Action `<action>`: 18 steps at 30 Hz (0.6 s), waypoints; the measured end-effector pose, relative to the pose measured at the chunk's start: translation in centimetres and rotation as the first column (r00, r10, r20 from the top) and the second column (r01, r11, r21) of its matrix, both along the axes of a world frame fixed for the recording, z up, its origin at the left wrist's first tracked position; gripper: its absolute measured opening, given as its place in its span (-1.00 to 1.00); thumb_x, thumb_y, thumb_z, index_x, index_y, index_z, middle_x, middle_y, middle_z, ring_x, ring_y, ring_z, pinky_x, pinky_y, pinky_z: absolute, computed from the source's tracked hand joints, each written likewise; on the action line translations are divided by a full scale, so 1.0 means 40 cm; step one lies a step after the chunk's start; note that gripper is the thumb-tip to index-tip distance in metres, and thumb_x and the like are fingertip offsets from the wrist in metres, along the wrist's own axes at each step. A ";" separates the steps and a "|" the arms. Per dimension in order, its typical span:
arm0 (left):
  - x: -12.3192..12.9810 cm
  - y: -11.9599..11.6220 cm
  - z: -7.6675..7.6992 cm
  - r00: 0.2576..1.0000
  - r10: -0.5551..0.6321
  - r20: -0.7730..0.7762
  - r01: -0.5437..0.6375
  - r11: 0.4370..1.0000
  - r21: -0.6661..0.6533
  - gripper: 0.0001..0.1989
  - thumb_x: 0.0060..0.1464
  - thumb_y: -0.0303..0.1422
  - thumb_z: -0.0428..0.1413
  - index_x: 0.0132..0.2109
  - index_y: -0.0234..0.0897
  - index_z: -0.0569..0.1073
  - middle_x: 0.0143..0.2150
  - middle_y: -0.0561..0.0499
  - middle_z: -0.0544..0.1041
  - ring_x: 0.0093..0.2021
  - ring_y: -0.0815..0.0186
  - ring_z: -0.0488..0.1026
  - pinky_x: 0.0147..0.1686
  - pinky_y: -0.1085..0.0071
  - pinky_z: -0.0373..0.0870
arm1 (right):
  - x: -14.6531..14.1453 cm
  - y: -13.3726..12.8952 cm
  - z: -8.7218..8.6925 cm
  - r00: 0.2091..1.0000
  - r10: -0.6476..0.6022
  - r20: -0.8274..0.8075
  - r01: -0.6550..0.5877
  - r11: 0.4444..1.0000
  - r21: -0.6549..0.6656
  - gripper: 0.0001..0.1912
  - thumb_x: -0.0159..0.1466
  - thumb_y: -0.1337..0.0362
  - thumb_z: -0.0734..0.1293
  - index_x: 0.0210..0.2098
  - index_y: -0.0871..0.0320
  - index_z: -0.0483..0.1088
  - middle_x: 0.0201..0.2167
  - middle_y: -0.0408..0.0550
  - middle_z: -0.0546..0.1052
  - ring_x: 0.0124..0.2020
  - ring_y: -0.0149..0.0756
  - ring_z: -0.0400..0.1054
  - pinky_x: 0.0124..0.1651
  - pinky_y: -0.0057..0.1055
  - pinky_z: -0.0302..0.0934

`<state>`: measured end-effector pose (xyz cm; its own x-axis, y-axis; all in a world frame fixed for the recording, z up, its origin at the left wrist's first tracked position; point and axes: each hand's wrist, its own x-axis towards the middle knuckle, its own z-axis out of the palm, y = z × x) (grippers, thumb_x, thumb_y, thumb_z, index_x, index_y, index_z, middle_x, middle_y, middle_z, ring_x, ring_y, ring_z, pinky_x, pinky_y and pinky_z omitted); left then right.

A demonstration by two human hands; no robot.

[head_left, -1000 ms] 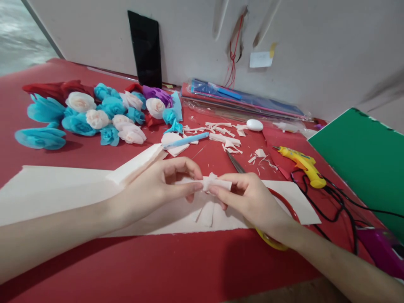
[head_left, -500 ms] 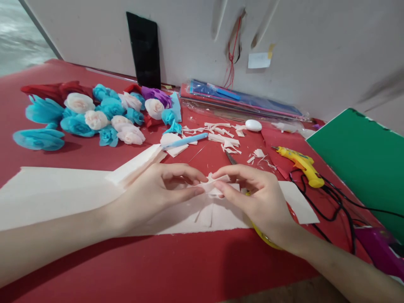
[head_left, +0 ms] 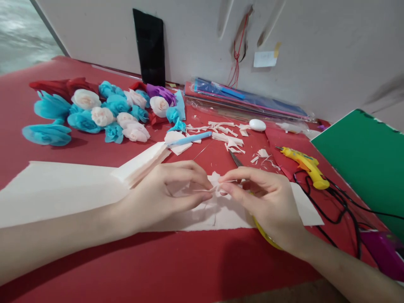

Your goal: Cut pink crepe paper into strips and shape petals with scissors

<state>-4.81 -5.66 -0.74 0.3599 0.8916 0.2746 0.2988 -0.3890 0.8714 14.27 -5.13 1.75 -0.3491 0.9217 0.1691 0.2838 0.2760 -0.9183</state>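
Between my two hands is a narrow strip of pale crepe paper (head_left: 215, 189), seen almost edge-on. My left hand (head_left: 176, 191) pinches its left end between thumb and fingertips. The other end is pinched by my right hand (head_left: 261, 193), close to the left fingertips. Beneath both hands a long pale paper sheet (head_left: 72, 185) lies across the red table (head_left: 151, 265). Yellow-handled scissors (head_left: 267, 235) lie partly hidden under my right hand, their blade tip showing beyond it. A folded pale paper piece (head_left: 143, 162) rests beside my left hand.
Blue, pale, red and purple paper flowers (head_left: 110, 105) are grouped at the back left. A light blue pen (head_left: 189, 139) lies near paper scraps (head_left: 227, 136). On the right are a yellow glue gun (head_left: 304, 166), its black cable (head_left: 342, 210) and a green board (head_left: 362, 155).
The paper strip has turned from showing its flat face to nearly edge-on between my fingers. Both hands still pinch it. The whole view has shifted slightly.
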 end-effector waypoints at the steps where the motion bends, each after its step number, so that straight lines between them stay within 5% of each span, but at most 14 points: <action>1: 0.000 0.000 0.001 1.000 0.008 -0.001 -0.008 1.000 -0.005 -0.91 0.06 -0.43 0.14 -0.39 -0.22 0.53 -0.36 0.14 0.53 -0.36 0.49 0.45 -0.31 0.66 0.35 | 0.000 0.001 0.000 1.000 0.002 -0.004 -0.002 1.000 0.001 -0.91 0.14 0.39 0.39 -0.41 0.05 0.51 -0.49 -0.29 0.56 -0.47 -0.53 0.37 -0.44 -0.62 0.22; 9: -0.004 0.000 0.005 0.986 0.149 -0.069 -0.148 0.989 0.025 -0.87 -0.04 -0.37 0.21 -0.52 -0.23 0.51 -0.46 0.16 0.54 -0.40 0.45 0.45 -0.30 0.53 0.31 | 0.003 0.011 -0.011 1.000 0.024 -0.019 -0.021 0.991 0.130 -0.91 0.10 0.41 0.41 -0.43 0.09 0.47 -0.36 -0.21 0.42 -0.41 -0.51 0.27 -0.51 -0.55 0.12; 18: -0.005 -0.004 0.001 0.975 0.204 -0.086 -0.210 0.975 -0.071 -0.87 -0.07 -0.30 0.19 -0.51 -0.22 0.50 -0.46 0.14 0.53 -0.39 0.39 0.42 -0.32 0.44 0.29 | 0.003 0.008 -0.009 1.000 0.022 -0.011 -0.020 0.992 0.123 -0.88 0.09 0.42 0.41 -0.39 0.11 0.42 -0.35 -0.22 0.39 -0.45 -0.52 0.17 -0.46 -0.54 0.13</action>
